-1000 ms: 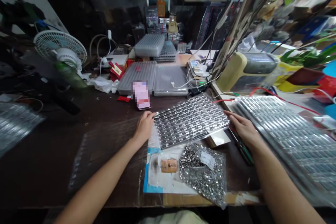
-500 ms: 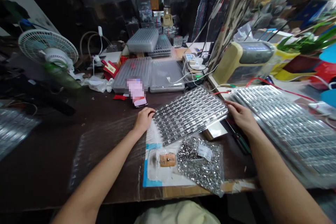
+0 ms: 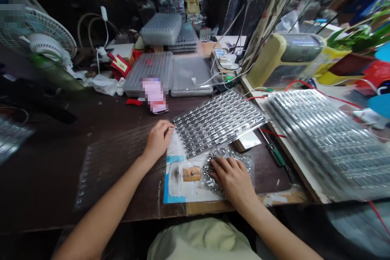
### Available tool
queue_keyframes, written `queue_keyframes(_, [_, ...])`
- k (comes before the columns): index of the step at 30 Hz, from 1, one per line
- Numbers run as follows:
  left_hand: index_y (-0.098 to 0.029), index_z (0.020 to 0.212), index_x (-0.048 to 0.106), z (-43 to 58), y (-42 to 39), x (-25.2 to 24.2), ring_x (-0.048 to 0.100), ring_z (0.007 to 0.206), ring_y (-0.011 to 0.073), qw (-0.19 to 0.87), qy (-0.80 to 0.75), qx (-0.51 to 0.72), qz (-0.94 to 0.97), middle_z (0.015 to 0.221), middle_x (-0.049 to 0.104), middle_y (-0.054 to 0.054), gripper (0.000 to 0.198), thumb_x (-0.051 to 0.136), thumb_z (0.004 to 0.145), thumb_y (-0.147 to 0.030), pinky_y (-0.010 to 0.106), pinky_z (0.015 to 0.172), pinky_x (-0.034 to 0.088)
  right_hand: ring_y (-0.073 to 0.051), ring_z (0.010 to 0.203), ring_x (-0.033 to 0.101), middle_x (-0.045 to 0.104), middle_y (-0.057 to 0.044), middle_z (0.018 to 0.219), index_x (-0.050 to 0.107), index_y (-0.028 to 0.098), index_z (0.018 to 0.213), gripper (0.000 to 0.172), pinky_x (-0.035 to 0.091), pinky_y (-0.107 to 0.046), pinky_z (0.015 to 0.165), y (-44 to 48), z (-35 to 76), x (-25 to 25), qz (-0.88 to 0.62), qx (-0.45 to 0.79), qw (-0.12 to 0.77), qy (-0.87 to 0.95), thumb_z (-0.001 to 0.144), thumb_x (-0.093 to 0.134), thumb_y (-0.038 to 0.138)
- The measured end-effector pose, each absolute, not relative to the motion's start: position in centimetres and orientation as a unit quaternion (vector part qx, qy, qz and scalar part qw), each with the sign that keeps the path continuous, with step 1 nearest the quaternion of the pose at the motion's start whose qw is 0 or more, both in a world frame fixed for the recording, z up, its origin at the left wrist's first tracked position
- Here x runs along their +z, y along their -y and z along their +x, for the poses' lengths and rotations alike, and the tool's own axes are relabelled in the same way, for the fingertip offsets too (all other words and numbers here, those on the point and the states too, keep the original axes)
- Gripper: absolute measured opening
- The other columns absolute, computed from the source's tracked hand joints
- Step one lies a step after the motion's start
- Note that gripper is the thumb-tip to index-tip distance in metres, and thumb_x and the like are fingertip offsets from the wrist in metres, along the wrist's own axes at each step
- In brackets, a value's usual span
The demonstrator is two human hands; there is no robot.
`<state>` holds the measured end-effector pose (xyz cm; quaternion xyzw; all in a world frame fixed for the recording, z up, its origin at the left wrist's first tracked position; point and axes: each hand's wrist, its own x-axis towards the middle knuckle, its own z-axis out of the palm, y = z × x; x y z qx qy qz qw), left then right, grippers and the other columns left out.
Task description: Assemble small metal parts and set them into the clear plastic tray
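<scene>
A clear blister tray of small metal parts lies tilted in the middle of the dark desk. My left hand rests at its left corner, fingers curled on the tray's edge. My right hand lies flat with fingers spread on a clear bag of small shiny metal pieces in front of the tray. A small brown block sits on the white and blue sheet just left of the bag.
A stack of similar trays fills the right side. A phone, closed plastic cases, a fan, a power strip with cables and a green-handled tool surround the work spot. Bubble wrap covers the desk's left.
My right hand left the tray's right edge and came down onto the bag of metal pieces. The left hand stayed at the tray's left corner. The view shifted slightly downward.
</scene>
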<state>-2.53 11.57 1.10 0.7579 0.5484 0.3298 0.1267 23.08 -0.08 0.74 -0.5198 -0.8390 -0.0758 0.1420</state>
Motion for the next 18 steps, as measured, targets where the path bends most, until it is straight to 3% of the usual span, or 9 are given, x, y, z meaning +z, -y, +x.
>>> queue_keyframes(4, [-0.022, 0.086, 0.067, -1.7, -5.5, 1.1, 0.062, 0.086, 0.0178, 0.176, -0.545, 0.272, 0.773, 0.09, 0.069, 0.001, 0.013, 0.054, 0.087, -0.021, 0.032, 0.08, 0.043, -0.018, 0.076, 0.052, 0.066, -0.003, 0.084, 0.066, 0.022, 0.092, 0.013, 0.033, -0.032, 0.069, 0.3, 23.7, -0.1, -0.529, -0.049, 0.176, 0.829, 0.091, 0.053, 0.024])
queue_keyframes(11, [-0.024, 0.086, 0.067, 2.4, -4.1, 0.3, 0.061, 0.083, 0.0193, 0.121, -0.582, 0.246, 0.766, 0.086, 0.07, 0.001, 0.008, 0.065, 0.082, -0.031, 0.035, 0.078, 0.038, -0.019, 0.079, 0.056, 0.067, -0.004, 0.092, 0.064, 0.023, 0.094, 0.016, 0.037, -0.032, 0.069, 0.5, 23.7, -0.1, -0.525, 0.0, 0.253, 0.813, 0.092, 0.049, 0.023])
queue_keyframes(18, [-0.022, 0.078, 0.064, 0.0, -2.3, 1.3, 0.062, 0.082, 0.018, 0.153, -0.567, 0.256, 0.768, 0.086, 0.07, 0.0, 0.007, 0.061, 0.084, -0.023, 0.032, 0.076, 0.042, -0.018, 0.075, 0.059, 0.065, -0.003, 0.081, 0.058, 0.022, 0.087, 0.012, 0.045, -0.031, 0.069, 0.8, 24.2, 0.1, -0.532, 0.094, 0.349, 0.766, 0.087, 0.048, 0.016])
